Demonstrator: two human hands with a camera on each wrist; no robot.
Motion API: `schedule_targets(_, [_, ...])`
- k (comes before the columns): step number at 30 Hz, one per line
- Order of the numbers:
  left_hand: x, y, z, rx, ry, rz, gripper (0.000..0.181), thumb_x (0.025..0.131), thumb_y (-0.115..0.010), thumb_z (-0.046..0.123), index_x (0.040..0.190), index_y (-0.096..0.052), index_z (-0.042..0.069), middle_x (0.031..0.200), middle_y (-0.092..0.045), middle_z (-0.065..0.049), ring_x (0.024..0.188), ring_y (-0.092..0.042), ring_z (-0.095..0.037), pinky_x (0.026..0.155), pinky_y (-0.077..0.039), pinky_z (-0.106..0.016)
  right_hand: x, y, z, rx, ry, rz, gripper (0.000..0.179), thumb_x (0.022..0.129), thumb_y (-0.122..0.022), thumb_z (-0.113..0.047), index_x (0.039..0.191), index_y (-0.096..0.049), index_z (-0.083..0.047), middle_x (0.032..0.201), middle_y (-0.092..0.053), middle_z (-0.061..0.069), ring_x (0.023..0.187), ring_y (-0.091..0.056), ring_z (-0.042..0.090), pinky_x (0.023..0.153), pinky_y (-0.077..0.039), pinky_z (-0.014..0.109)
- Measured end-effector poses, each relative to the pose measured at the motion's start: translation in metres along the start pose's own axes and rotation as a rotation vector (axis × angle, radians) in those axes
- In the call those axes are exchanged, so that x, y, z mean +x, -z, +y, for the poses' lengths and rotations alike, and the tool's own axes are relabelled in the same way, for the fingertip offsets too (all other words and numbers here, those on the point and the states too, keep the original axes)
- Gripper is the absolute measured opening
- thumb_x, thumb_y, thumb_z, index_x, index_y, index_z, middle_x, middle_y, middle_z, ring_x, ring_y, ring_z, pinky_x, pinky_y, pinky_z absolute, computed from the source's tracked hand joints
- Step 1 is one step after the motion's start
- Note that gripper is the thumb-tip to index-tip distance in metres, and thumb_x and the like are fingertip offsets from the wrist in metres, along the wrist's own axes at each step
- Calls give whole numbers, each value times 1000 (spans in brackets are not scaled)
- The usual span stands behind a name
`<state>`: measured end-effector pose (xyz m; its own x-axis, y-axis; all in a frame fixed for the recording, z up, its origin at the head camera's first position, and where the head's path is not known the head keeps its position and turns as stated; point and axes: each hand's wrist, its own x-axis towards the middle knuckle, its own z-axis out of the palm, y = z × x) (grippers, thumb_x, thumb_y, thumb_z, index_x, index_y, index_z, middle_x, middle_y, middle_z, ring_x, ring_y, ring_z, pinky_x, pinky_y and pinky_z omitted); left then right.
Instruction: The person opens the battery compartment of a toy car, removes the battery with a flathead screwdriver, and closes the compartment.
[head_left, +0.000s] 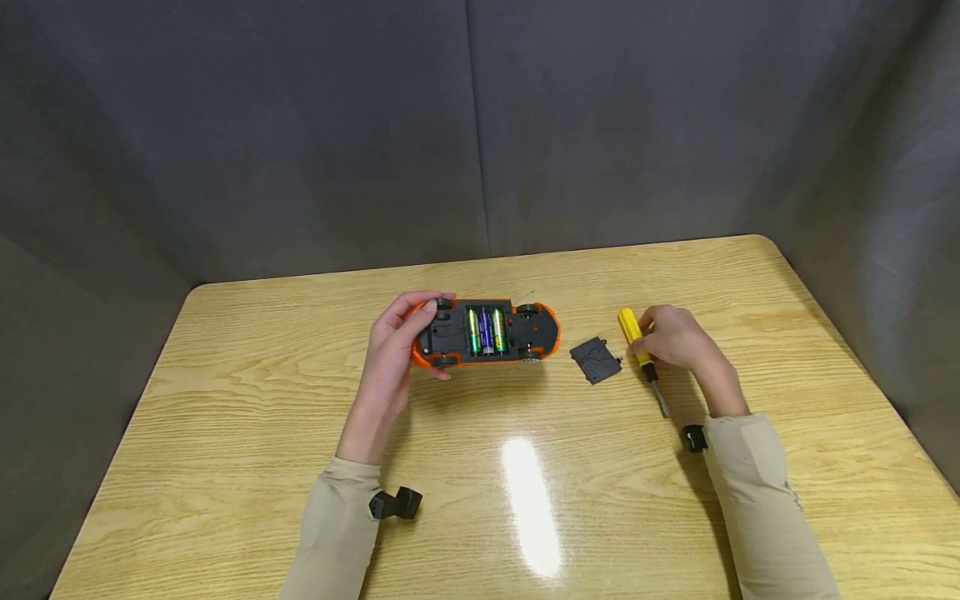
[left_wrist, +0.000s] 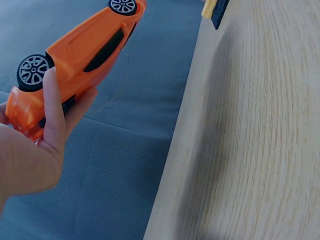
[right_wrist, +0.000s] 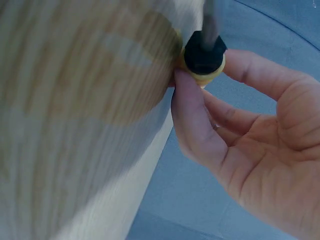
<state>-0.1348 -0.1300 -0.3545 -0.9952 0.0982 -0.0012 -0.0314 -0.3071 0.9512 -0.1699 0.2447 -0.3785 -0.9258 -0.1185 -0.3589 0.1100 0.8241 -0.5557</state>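
My left hand (head_left: 390,350) grips one end of an orange toy car (head_left: 536,329), its dark underside facing up. Three batteries (head_left: 486,332), two green and one purple, sit side by side in the open compartment. The left wrist view shows the side of the orange body (left_wrist: 85,45) and its spoked wheels, with fingers against it. My right hand (head_left: 673,337) pinches a screwdriver (head_left: 636,333) by its yellow handle, the metal shaft pointing toward me. In the right wrist view, thumb and fingers close around the handle near its black collar (right_wrist: 204,55).
Between the car and the screwdriver, a dark battery cover (head_left: 595,361) lies on the wooden table (head_left: 247,400). Grey curtain walls (head_left: 337,133) stand behind the table and at both sides.
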Motion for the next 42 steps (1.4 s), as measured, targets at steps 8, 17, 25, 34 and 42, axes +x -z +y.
schedule_targets(8, [1, 0, -1, 4, 10, 1, 17, 105, -59, 13, 118, -68, 7, 121, -70, -7, 79, -73, -22, 41, -55, -31, -5, 8, -1, 58, 37, 29, 39, 93, -67, -6, 122, -55, 17, 102, -67, 28, 70, -67, 21, 61, -58, 34])
schedule_targets(17, [1, 0, -1, 1, 7, -1, 17, 105, -58, 12, 118, -67, 7, 121, -71, -6, 79, -73, -22, 40, -55, -30, -14, 19, -7, 229, 34, 76, 47, 96, -69, -10, 132, -50, 14, 107, -65, 24, 75, -68, 20, 70, -61, 35])
schedule_targets(25, [1, 1, -2, 0, 5, -2, 18, 105, -58, 13, 119, -67, 6, 121, -70, -6, 79, -73, -22, 41, -55, -31, -20, 24, -11, 288, 71, 218, 46, 96, -70, -12, 133, -53, 10, 105, -66, 20, 78, -68, 19, 72, -60, 29])
schedule_targets(34, [5, -5, -4, -11, 13, -24, 21, 105, -59, 14, 123, -67, 5, 123, -68, -9, 82, -72, -25, 42, -56, -31, -32, 36, -12, 694, 159, 409, 32, 97, -67, -3, 125, -55, 7, 94, -64, 0, 77, -69, 2, 73, -60, 21])
schedule_targets(42, [5, -6, -5, -15, 4, -25, 23, 105, -58, 13, 123, -67, 4, 122, -67, -10, 80, -73, -24, 41, -56, -31, -39, 46, -27, 1051, 286, 496, 18, 93, -72, 3, 107, -61, 1, 88, -72, 1, 79, -73, 10, 71, -61, 24])
